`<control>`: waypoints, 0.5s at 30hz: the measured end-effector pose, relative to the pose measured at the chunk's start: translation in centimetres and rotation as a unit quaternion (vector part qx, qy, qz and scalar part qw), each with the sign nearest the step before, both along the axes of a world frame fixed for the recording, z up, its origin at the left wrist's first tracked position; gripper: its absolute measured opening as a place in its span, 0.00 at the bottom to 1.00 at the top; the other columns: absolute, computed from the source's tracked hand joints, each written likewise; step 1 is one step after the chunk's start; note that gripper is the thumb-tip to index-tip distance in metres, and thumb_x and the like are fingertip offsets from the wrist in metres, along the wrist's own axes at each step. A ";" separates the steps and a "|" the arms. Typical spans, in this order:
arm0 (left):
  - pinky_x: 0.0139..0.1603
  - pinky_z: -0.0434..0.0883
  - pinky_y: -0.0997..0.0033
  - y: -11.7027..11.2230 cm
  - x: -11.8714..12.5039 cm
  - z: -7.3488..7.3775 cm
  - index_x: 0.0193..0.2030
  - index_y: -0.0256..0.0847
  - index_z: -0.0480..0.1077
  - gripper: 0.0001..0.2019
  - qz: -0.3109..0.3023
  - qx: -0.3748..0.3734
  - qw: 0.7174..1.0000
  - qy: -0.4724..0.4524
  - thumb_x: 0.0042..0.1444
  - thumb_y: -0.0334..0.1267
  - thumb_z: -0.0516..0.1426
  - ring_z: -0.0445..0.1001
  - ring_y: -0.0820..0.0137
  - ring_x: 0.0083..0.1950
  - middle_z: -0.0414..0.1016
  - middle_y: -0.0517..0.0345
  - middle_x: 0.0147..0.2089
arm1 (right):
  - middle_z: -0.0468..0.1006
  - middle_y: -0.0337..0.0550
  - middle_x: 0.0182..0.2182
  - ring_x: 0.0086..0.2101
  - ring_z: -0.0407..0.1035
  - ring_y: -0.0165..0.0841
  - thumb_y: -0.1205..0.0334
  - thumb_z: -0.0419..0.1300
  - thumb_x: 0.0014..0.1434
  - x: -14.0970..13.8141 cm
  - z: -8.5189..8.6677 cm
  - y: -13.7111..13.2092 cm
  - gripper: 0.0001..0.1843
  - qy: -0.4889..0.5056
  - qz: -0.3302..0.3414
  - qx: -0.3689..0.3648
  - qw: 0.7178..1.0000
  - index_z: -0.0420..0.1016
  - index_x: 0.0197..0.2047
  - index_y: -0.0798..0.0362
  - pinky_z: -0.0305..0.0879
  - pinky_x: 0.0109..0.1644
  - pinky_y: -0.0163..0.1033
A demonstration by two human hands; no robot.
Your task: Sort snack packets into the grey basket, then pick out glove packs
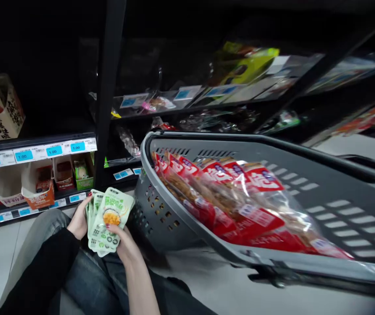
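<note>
- Green packets: we are holding several at eight o'clock, left grip and right grip clasping.
- Grey basket, three o'clock from these: carrying red packs; no green ones showing inside.

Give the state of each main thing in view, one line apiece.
Pale green flat packets: fanned, overlapping, held.
Left hand: closed on the packets' left edge.
Right hand: gripping the packets, thumb on front.
Grey plastic basket: open-topped, partly filled.
Red-and-clear plastic bags: overlapping inside the basket.
Beige printed cardboard carton: open-topped.
</note>
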State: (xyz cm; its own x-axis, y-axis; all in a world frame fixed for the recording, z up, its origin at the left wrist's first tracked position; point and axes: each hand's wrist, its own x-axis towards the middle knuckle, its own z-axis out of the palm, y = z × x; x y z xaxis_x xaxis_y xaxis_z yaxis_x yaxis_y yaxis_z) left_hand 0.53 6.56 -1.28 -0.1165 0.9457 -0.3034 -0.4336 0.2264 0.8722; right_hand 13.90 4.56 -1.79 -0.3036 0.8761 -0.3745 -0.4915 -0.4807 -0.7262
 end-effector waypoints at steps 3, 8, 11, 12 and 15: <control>0.47 0.70 0.57 -1.0 0.1 0.3 0.45 0.38 0.71 0.20 -0.094 -0.043 0.984 -0.145 0.51 0.49 0.54 0.74 0.56 0.46 0.78 0.49 0.43 | 0.79 0.44 0.33 0.39 0.72 0.44 0.65 0.67 0.33 0.7 -0.4 0.2 0.22 0.032 -0.024 -0.021 0.999 0.75 0.37 0.55 0.66 0.46 0.47; 0.46 0.71 0.57 -2.8 1.0 -0.3 0.48 0.38 0.68 0.21 -0.073 -0.088 0.976 -0.183 0.43 0.37 0.59 0.75 0.57 0.45 0.78 0.49 0.44 | 0.79 0.44 0.34 0.39 0.72 0.42 0.65 0.70 0.33 2.2 2.1 -0.5 0.24 -0.026 0.054 0.036 0.998 0.76 0.38 0.56 0.65 0.48 0.45; 0.43 0.72 0.58 -3.5 1.4 -0.6 0.47 0.40 0.68 0.22 -0.016 -0.090 0.984 -0.155 0.41 0.37 0.59 0.75 0.56 0.45 0.78 0.50 0.44 | 0.77 0.46 0.39 0.43 0.70 0.42 0.58 0.70 0.39 2.1 3.7 -1.3 0.26 -0.069 0.071 0.110 0.989 0.74 0.43 0.55 0.64 0.49 0.44; 0.43 0.73 0.58 -3.6 1.4 -0.7 0.47 0.40 0.68 0.22 -0.005 -0.088 0.986 -0.142 0.40 0.38 0.59 0.75 0.56 0.45 0.78 0.51 0.43 | 0.76 0.46 0.42 0.44 0.69 0.42 0.56 0.68 0.42 1.9 4.0 -1.5 0.26 -0.092 0.057 0.138 0.984 0.73 0.45 0.54 0.63 0.50 0.45; 0.43 0.73 0.59 -3.8 1.3 -0.8 0.44 0.43 0.68 0.22 0.004 -0.077 0.990 -0.120 0.38 0.40 0.60 0.74 0.55 0.47 0.78 0.54 0.41 | 0.73 0.49 0.44 0.46 0.65 0.45 0.49 0.65 0.46 1.1 4.2 -1.9 0.25 -0.245 -0.016 0.207 0.947 0.74 0.44 0.54 0.60 0.53 0.48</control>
State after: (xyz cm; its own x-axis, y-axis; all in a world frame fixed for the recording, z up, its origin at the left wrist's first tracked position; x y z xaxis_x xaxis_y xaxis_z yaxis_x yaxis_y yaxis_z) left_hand 1.82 2.72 -2.10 -0.0302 0.8855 -0.4636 -0.6266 0.3446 0.6990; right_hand 14.97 2.70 2.43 -0.1533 0.9844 -0.0866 -0.0563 -0.0962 -0.9938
